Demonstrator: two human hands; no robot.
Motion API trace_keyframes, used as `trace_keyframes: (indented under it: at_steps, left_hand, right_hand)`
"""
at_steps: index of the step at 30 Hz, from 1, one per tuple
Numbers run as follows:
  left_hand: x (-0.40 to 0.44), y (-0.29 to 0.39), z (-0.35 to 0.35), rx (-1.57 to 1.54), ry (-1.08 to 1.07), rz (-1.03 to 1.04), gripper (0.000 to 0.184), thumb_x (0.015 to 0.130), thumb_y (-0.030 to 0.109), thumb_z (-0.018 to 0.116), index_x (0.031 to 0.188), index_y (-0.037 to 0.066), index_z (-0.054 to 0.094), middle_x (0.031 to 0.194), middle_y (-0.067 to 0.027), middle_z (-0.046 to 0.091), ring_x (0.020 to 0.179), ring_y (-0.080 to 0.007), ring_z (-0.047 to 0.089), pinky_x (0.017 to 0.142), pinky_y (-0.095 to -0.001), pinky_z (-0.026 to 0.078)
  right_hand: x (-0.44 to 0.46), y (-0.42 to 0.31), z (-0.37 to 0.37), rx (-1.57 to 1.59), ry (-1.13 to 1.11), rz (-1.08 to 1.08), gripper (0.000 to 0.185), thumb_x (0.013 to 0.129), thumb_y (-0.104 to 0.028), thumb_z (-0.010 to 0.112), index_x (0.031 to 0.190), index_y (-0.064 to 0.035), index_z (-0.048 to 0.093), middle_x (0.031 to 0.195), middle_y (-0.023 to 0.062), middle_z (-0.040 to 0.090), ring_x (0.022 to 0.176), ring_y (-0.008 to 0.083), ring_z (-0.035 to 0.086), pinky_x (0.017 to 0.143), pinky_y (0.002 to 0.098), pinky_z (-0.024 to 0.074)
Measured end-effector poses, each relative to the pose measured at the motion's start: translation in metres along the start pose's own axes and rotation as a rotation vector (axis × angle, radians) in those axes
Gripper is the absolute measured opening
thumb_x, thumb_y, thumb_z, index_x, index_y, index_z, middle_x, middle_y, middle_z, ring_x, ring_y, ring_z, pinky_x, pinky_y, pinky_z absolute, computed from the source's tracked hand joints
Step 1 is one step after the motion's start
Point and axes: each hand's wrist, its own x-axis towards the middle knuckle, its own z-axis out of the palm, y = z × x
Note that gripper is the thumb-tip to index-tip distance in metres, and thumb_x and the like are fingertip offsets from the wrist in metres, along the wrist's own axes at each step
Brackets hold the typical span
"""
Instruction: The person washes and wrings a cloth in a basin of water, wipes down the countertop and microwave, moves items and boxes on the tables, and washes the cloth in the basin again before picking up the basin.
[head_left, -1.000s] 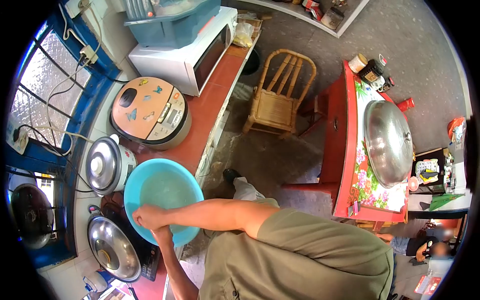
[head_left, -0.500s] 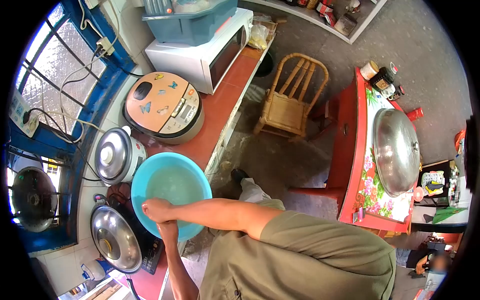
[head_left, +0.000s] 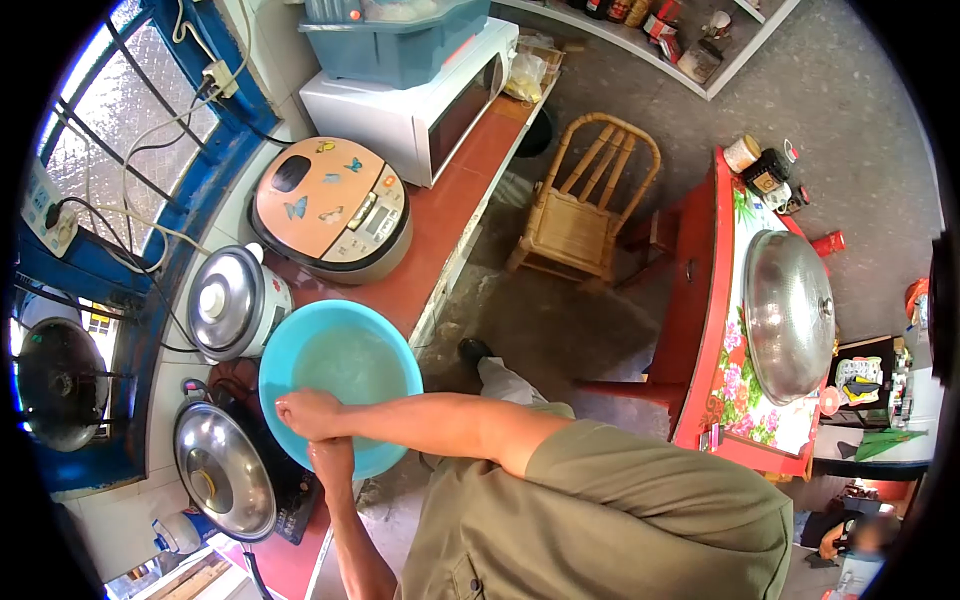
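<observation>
My right hand (head_left: 311, 414) is closed, with its fingers curled in, above the near part of a light blue basin (head_left: 388, 345) that holds cloudy water. Against it from below comes my left hand (head_left: 332, 457), and the two touch over the basin's rim. The left fingers are hidden beneath the right hand. What the right hand grips, if anything, cannot be made out. The basin stands on the red counter (head_left: 470, 152), beside a small white cooker (head_left: 232, 303) and a lidded wok (head_left: 225, 472).
An orange-topped rice cooker (head_left: 330, 210) and a white microwave (head_left: 400, 115) stand farther along the counter. A bamboo chair (head_left: 575, 225) is on the floor. The red table (head_left: 690, 300) at right bears a large metal lid (head_left: 790, 315). Another person (head_left: 835, 540) is at lower right.
The camera view has shifted, so the counter and table appear farther right than at first. My hands stay together over the basin, with only slight movement.
</observation>
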Motion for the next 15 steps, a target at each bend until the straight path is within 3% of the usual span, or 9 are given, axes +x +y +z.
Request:
trace_keyframes:
  at_steps: [2, 4, 5, 6, 8, 9, 13, 15]
  left_hand:
    - [0.005, 0.002, -0.004, 0.044, -0.013, 0.022, 0.027, 0.079, 0.012, 0.063, 0.098, -0.006, 0.059, 0.085, -0.0253, 0.064, 0.076, -0.0403, 0.064, 0.063, -0.0430, 0.047]
    - [0.016, 0.016, -0.011, -0.111, 0.161, 0.185, 0.044, 0.078, 0.011, 0.066, 0.116, -0.005, 0.051, 0.095, -0.0211, 0.064, 0.073, -0.0369, 0.064, 0.064, -0.0422, 0.048]
    - [0.020, 0.028, -0.017, -0.120, 0.189, 0.250, 0.055, 0.079, 0.009, 0.067, 0.127, -0.003, 0.043, 0.098, -0.0143, 0.062, 0.065, -0.0247, 0.060, 0.057, -0.0355, 0.046]
    - [0.019, 0.045, -0.025, -0.122, 0.191, 0.252, 0.055, 0.079, 0.009, 0.067, 0.127, -0.003, 0.043, 0.098, -0.0143, 0.062, 0.065, -0.0247, 0.060, 0.057, -0.0355, 0.046]
    - [0.013, 0.081, -0.035, -0.563, 0.139, -0.156, 0.050, 0.083, 0.007, 0.063, 0.128, -0.001, 0.044, 0.092, -0.0087, 0.060, 0.061, -0.0122, 0.053, 0.052, -0.0260, 0.042]
    - [0.013, 0.098, -0.033, -0.657, 0.173, -0.051, 0.042, 0.087, 0.006, 0.058, 0.127, -0.001, 0.045, 0.088, -0.0063, 0.058, 0.057, -0.0065, 0.048, 0.050, -0.0193, 0.037]
    - [0.022, 0.110, -0.021, -0.785, -0.012, -0.071, 0.035, 0.091, 0.010, 0.053, 0.124, -0.001, 0.046, 0.089, -0.0062, 0.059, 0.058, -0.0078, 0.050, 0.049, -0.0216, 0.039]
    - [0.027, 0.135, 0.001, -0.918, -0.071, -0.245, 0.029, 0.094, 0.014, 0.049, 0.118, -0.002, 0.050, 0.092, -0.0067, 0.059, 0.065, -0.0100, 0.054, 0.055, -0.0244, 0.044]
  right_hand:
    - [0.001, -0.004, -0.006, 0.088, 0.088, -0.008, 0.018, 0.084, -0.018, 0.047, 0.086, -0.0094, 0.063, 0.079, 0.0144, 0.065, 0.079, 0.0355, 0.064, 0.071, 0.0480, 0.0486]
    - [0.004, -0.023, -0.029, 0.171, 0.177, -0.029, 0.020, 0.086, -0.021, 0.047, 0.086, -0.0081, 0.062, 0.075, 0.0135, 0.065, 0.075, 0.0335, 0.064, 0.069, 0.0474, 0.0486]
    - [0.005, -0.035, -0.050, 0.388, 0.138, 0.066, 0.023, 0.088, -0.026, 0.047, 0.087, -0.0069, 0.061, 0.076, 0.0121, 0.064, 0.076, 0.0279, 0.063, 0.070, 0.0439, 0.0483]
    - [0.005, -0.043, -0.068, 0.607, 0.102, 0.162, 0.028, 0.090, -0.031, 0.047, 0.087, -0.0056, 0.059, 0.076, 0.0107, 0.063, 0.077, 0.0223, 0.063, 0.071, 0.0404, 0.0480]
    - [0.008, -0.031, -0.085, 0.666, 0.158, 0.141, 0.030, 0.091, -0.034, 0.049, 0.088, -0.0059, 0.059, 0.079, 0.0083, 0.061, 0.079, 0.0170, 0.059, 0.072, 0.0361, 0.0464]
    - [0.010, -0.028, -0.096, 0.722, 0.209, 0.119, 0.032, 0.092, -0.037, 0.050, 0.090, -0.0062, 0.059, 0.082, 0.0059, 0.059, 0.081, 0.0117, 0.055, 0.074, 0.0318, 0.0448]
    - [-0.038, -0.028, -0.164, 0.839, 0.048, 0.145, 0.029, 0.093, -0.035, 0.053, 0.103, -0.0092, 0.060, 0.092, 0.0004, 0.055, 0.085, 0.0078, 0.048, 0.077, 0.0256, 0.0408]
    - [-0.063, -0.013, -0.192, 0.864, 0.002, 0.067, 0.029, 0.093, -0.036, 0.056, 0.108, -0.0112, 0.060, 0.092, -0.0018, 0.055, 0.085, 0.0078, 0.048, 0.076, 0.0241, 0.0408]
